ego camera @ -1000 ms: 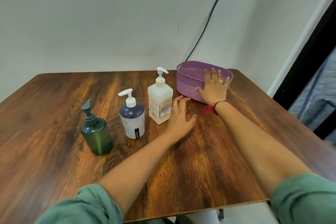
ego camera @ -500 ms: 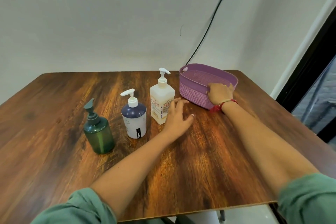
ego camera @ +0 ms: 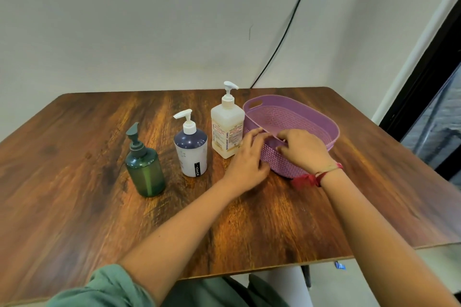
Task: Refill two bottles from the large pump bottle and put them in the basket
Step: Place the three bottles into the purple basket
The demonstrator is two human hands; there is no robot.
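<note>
Gripping the near rim of the empty basket [ego camera: 277,159] at 1 o'clock, the right hand [ego camera: 303,149] curled over it, the left hand [ego camera: 245,159] touching it — grip unclear — while the large pump bottle [ego camera: 227,132] at 12, the navy bottle [ego camera: 190,154] and the green bottle [ego camera: 146,172] at 10 to 11 stood capped, nothing apparently refilled.

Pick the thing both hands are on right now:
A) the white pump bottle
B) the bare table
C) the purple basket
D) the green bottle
C: the left hand and the right hand both hold the near rim of the purple basket.
</note>
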